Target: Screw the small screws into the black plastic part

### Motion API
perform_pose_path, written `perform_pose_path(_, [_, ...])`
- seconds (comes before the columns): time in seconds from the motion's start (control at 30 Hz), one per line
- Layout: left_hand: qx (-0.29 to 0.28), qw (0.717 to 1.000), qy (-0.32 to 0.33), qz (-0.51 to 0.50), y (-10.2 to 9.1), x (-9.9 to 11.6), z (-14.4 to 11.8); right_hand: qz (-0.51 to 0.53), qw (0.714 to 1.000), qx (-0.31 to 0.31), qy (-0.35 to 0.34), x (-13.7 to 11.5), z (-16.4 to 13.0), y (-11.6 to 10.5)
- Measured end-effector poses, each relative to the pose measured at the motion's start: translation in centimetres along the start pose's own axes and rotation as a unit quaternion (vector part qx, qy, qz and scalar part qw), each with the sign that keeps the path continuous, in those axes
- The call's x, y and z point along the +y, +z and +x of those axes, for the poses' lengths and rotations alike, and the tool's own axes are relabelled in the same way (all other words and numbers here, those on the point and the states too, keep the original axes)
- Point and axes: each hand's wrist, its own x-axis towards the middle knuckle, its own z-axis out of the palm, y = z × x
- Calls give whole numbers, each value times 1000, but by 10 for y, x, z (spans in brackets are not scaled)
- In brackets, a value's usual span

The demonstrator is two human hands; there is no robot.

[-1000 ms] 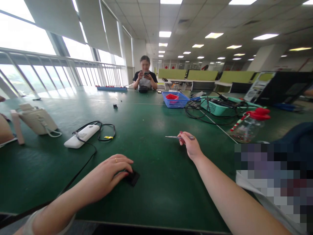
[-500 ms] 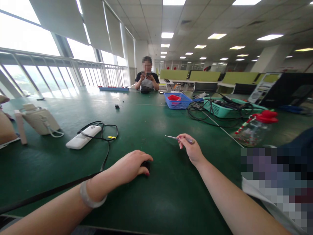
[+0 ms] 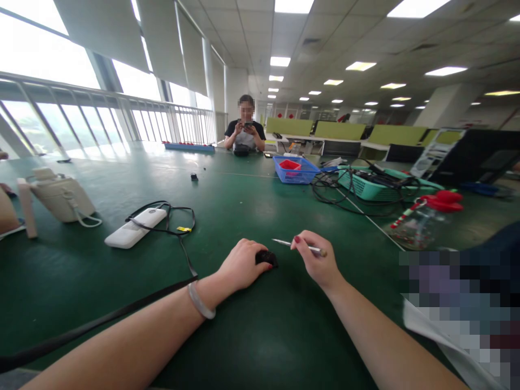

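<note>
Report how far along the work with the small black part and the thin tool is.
Done: the left hand has the small black part pinned on the green table, and the right hand holds the thin metal tool in a pinch grip. In hand: the tool's tip hangs just above and right of the part, not touching it. Left: any work on the part itself; nothing shows it opened.
</note>
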Motion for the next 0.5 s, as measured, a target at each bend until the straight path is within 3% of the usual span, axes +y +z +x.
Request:
perform_pose_path(0.23, [30, 999, -35, -29, 4, -12, 9, -65, 989, -71, -109, -16, -5, 9])
perform_pose_path(0.4, [28, 998, -21, -58, 6, -15, 10, -159, 961, -129, -183, -17, -6, 15])
perform_pose_path(0.5, [33, 997, -26, -65, 9, -16, 10, -208, 942, -130, -229, -21, -6, 16])
